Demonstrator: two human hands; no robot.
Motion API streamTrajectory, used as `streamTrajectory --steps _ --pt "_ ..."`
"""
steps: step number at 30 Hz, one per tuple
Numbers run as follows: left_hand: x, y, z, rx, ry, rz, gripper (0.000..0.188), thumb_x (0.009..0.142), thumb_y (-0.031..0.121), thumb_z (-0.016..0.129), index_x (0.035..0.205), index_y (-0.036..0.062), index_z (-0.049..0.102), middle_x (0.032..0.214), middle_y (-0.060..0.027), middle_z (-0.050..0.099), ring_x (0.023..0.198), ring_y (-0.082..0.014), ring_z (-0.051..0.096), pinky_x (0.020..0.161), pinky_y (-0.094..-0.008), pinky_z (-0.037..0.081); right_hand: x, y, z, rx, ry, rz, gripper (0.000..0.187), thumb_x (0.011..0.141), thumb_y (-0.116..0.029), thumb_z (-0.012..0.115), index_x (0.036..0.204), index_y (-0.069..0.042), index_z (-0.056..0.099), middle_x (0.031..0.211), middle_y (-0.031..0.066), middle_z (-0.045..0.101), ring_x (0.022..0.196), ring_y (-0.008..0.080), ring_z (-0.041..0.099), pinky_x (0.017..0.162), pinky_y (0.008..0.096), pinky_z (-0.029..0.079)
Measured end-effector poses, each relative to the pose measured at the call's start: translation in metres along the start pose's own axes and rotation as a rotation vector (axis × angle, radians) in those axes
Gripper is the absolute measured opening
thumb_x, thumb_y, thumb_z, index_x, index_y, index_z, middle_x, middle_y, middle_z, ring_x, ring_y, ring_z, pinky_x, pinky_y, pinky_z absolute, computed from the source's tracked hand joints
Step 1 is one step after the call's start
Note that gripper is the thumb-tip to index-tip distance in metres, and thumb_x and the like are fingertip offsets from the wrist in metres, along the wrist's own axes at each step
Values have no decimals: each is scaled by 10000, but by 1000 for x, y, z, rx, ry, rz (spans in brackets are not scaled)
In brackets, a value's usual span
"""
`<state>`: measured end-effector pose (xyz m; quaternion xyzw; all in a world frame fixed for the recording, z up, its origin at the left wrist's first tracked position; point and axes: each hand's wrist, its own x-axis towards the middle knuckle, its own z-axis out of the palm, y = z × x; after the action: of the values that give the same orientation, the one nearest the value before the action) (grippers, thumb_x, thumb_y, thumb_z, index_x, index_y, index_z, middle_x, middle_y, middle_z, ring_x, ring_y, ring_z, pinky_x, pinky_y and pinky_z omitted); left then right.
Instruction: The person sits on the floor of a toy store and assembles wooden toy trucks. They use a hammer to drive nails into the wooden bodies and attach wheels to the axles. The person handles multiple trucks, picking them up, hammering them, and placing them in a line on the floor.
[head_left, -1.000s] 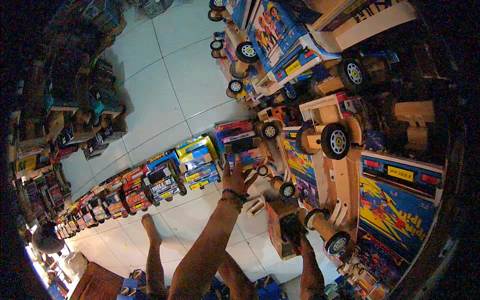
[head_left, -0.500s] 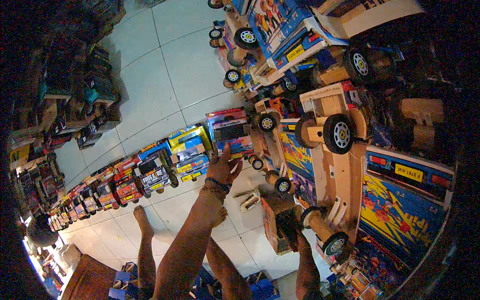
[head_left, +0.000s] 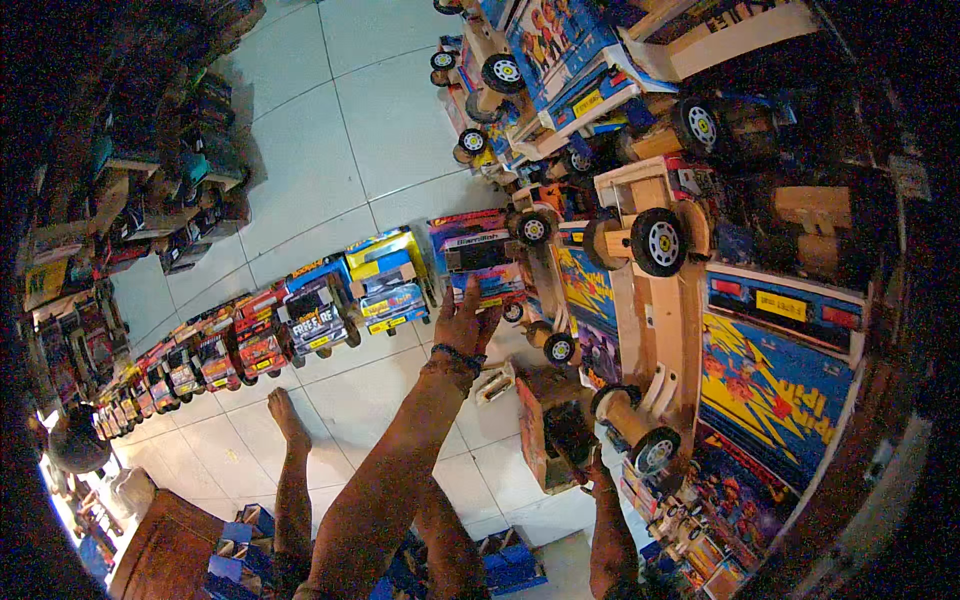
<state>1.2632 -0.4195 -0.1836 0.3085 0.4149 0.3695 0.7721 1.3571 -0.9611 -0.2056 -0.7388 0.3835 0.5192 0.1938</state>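
My left hand [head_left: 468,322], with a dark bracelet at the wrist, reaches to the near side of a pink-and-blue toy truck [head_left: 480,252] at the right end of a row. Its fingers are stretched out against the truck's lower edge, not wrapped round it. A yellow-and-blue toy truck [head_left: 388,285] stands just left of that one. Lower right, my right hand [head_left: 600,480] grips the near right edge of an open wooden box [head_left: 535,425] with a dark inside; part of its grip is in shadow. A small pale wooden piece [head_left: 494,383] lies beside the box.
Several toy trucks [head_left: 262,335] continue the row leftward across the tiled floor [head_left: 290,140]. Big wooden toy trucks [head_left: 660,240] with black wheels lie tipped and stacked along the right. More trucks [head_left: 205,175] stand in shadow at left. Blue boxes [head_left: 510,562] and a brown board [head_left: 172,545] are nearby.
The pink-and-blue truck and my left hand have shifted slightly right, widening the gap to the yellow-and-blue truck. The wooden box has turned a little, and more of my right hand's fingers show.
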Motion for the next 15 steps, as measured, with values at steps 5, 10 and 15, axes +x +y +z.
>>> streamTrajectory --steps 5,10,15 --pt "-25 28 4 200 -56 -103 566 972 248 604 1427 31 347 1220 -208 602 1093 -376 597 911 -434 508 -76 -5 9 -83 214 -41 845 822 -719 560 1330 -45 514 1298 159 587 1135 296 612 904 589 437" --pt "-39 66 20 -233 157 -538 424 1017 249 556 1360 33 431 1227 -162 597 1103 -305 602 901 -402 526 -85 24 8 -171 287 -79 901 828 -817 459 1177 9 550 1035 188 698 1003 332 655 802 541 514" --pt "-55 85 23 -56 63 -377 426 990 334 607 1295 66 477 1121 -107 638 981 -212 639 804 -307 557 -16 92 -23 -475 293 -446 759 914 -491 521 1454 -7 298 666 123 590 541 235 543 419 412 411"
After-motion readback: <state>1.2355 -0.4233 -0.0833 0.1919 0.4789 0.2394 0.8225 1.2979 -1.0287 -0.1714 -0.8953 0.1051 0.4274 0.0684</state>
